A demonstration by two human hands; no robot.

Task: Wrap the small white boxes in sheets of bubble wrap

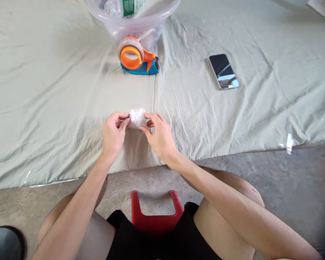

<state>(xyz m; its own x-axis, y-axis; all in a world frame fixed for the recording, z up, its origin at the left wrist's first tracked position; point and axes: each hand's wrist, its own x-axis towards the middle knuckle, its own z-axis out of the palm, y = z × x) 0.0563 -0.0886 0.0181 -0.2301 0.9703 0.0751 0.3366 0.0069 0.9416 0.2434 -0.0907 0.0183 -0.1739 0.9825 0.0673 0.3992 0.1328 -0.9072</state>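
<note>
A small white bundle (138,118), which looks wrapped in bubble wrap, is held between my two hands just above the near part of the table. My left hand (116,131) pinches its left edge between thumb and fingers. On the opposite side my right hand (159,134) grips the bundle's right edge, thumb low and index finger high. What lies inside the wrap cannot be made out. Beyond the hands stands a tape dispenser (148,68), orange and blue, with a roll of tape on it.
A clear plastic basin (137,27) with a green-labelled bottle (128,7) in it stands behind the dispenser. To the right lies a phone (223,71). A wrinkled pale green cloth (56,108) covers the table. Below its edge is a red stool (157,218).
</note>
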